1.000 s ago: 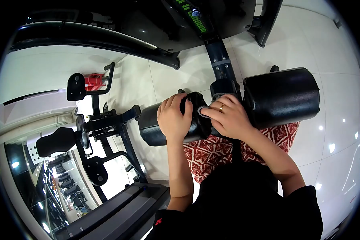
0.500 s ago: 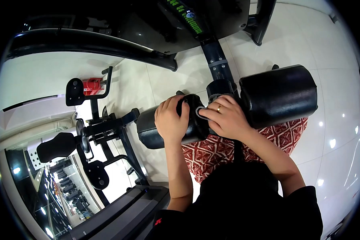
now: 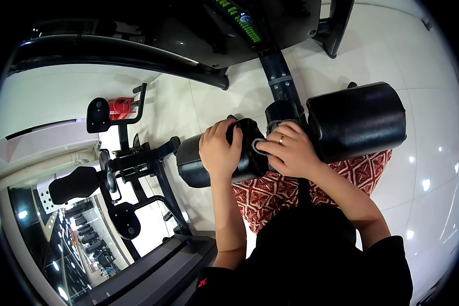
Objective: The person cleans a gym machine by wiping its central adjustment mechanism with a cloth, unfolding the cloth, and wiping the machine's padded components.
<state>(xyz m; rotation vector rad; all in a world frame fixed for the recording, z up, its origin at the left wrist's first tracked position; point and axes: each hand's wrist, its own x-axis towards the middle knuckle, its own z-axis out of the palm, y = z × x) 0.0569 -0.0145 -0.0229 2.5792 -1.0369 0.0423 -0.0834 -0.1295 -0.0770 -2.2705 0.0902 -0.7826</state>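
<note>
My left hand (image 3: pixel 221 152) lies over the left black padded roller (image 3: pixel 190 162), thumb apart from the fingers, resting on its top near the inner end. Between the two rollers, my right hand (image 3: pixel 292 151), with a gold ring, is closed on a grey cloth (image 3: pixel 258 145); part of the cloth also shows above its fingers. The cloth touches the inner end of the left roller and the dark central post (image 3: pixel 281 109). To the right of that hand is the right black roller (image 3: pixel 356 122).
A dark machine frame (image 3: pixel 132 58) spans the top. At the left stand another exercise machine (image 3: pixel 137 160), a red object (image 3: pixel 120 108) and a window or mirror. A grey-black treadmill-like deck (image 3: pixel 148 270) is at lower left. Patterned red fabric (image 3: pixel 260 199) lies below the rollers.
The view has shifted slightly. Both hands keep nearly the same places, the left on the roller and the right with the cloth.
</note>
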